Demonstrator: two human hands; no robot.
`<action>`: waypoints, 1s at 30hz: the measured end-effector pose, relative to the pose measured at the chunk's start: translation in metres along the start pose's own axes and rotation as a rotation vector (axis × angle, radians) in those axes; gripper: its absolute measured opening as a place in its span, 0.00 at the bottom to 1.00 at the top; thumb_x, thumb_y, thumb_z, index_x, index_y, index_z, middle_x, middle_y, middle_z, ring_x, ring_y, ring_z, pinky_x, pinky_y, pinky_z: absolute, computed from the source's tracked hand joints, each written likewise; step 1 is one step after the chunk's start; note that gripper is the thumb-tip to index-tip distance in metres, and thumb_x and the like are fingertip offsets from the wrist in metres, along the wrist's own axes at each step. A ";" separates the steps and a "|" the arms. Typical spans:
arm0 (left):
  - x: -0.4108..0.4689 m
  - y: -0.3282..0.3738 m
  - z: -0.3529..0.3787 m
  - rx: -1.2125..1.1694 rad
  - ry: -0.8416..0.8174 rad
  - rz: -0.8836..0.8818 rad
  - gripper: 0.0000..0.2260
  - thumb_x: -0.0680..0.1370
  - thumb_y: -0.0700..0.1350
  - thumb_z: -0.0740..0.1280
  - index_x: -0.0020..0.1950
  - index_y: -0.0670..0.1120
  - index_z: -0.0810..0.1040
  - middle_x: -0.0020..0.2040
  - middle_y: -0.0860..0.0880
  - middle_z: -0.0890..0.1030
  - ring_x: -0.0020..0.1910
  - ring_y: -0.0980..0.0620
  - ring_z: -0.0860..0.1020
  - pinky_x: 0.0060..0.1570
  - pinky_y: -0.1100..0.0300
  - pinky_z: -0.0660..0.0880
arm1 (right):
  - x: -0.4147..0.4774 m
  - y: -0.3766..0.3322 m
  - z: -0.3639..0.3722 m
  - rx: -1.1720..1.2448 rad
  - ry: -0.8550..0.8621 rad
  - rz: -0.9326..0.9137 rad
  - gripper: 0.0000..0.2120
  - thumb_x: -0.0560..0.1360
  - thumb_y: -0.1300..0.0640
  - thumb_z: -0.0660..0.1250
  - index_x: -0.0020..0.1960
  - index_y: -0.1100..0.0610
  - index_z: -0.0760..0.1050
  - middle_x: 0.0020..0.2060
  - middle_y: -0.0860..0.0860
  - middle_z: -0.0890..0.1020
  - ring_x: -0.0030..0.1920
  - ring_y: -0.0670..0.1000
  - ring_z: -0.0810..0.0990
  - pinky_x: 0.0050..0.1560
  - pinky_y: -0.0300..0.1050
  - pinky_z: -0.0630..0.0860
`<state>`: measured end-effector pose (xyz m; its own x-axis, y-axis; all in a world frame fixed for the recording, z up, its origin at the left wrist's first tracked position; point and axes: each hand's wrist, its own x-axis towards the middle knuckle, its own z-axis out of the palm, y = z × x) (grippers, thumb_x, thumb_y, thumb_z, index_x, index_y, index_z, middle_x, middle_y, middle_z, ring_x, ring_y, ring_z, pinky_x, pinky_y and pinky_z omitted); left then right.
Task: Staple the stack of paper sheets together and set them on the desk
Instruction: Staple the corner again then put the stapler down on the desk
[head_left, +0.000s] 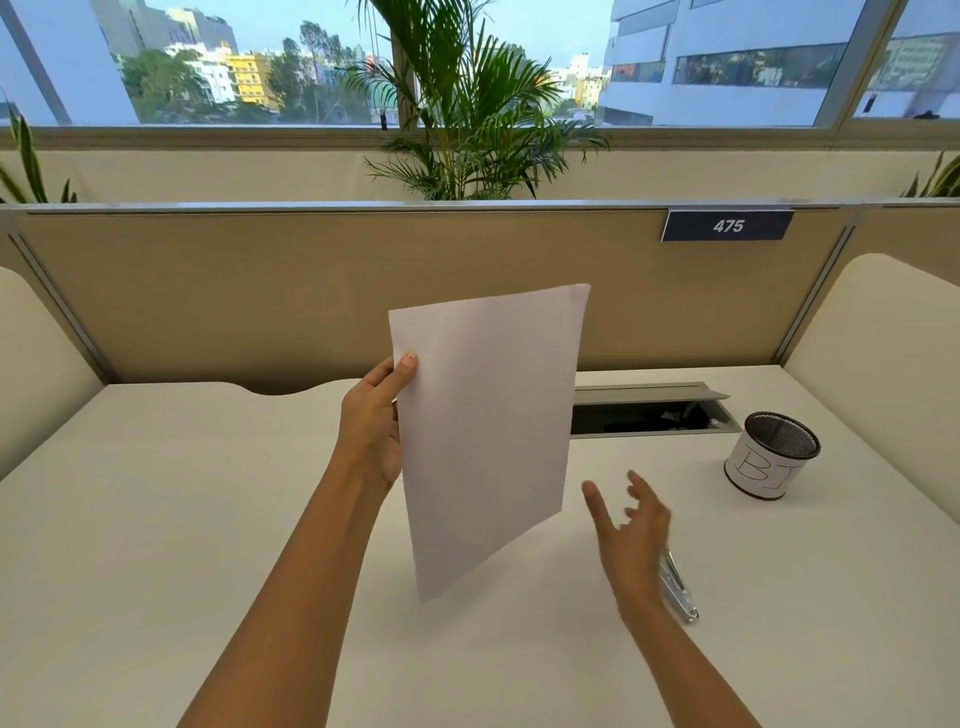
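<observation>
I am holding one stack of plain white paper sheets up off the bench with my left hand, pinching its left edge, thumb on the side facing me and the fingers hidden behind; I cannot tell how many sheets are in it. The stack is hanging upright and tilted, its lowest corner pointing down toward the bench without touching it. My right hand is hovering just right of the stack, fingers spread wide and blurred, gripping nothing and apart from the paper's right edge.

One silver metal stapler is lying on the white bench beneath and just behind my right wrist, partly hidden by it. Farther right, well apart from the hands, one black mesh cup wrapped in a white paper label with handwritten letters is standing upright. Behind the paper, one grey cable tray set into the bench is sitting with its lid open.

The left half of the bench and the strip nearest me are offering broad bare room. One tan partition wall is closing the far edge, carrying one dark blue sign reading 475, and two cream side panels are bounding the left and right edges. One green palm plant is rising behind the partition before the windows.
</observation>
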<state>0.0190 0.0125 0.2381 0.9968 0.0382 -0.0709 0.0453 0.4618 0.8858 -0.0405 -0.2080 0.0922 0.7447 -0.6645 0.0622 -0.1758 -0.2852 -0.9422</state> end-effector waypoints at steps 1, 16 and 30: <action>0.000 -0.001 0.001 -0.033 0.013 -0.019 0.10 0.76 0.46 0.67 0.55 0.46 0.80 0.45 0.50 0.84 0.39 0.53 0.82 0.39 0.57 0.81 | -0.009 -0.013 0.005 0.207 -0.114 0.157 0.41 0.62 0.35 0.69 0.69 0.52 0.64 0.61 0.55 0.70 0.58 0.55 0.72 0.58 0.47 0.69; -0.003 -0.016 -0.015 -0.290 0.420 -0.106 0.04 0.76 0.43 0.67 0.50 0.46 0.75 0.45 0.50 0.79 0.43 0.50 0.78 0.48 0.48 0.75 | -0.019 -0.034 0.004 0.917 -0.549 1.037 0.28 0.65 0.60 0.76 0.60 0.66 0.70 0.54 0.62 0.79 0.51 0.62 0.80 0.41 0.65 0.79; -0.008 -0.034 -0.078 0.037 0.426 -0.335 0.09 0.74 0.31 0.65 0.54 0.37 0.73 0.52 0.41 0.78 0.44 0.46 0.79 0.51 0.54 0.74 | 0.012 -0.067 -0.031 0.467 -0.378 0.332 0.14 0.73 0.68 0.66 0.57 0.58 0.72 0.52 0.55 0.79 0.51 0.58 0.78 0.49 0.51 0.76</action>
<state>0.0046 0.0654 0.1730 0.8123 0.2537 -0.5252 0.3660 0.4795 0.7976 -0.0396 -0.2181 0.1665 0.8877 -0.3545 -0.2938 -0.2007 0.2764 -0.9399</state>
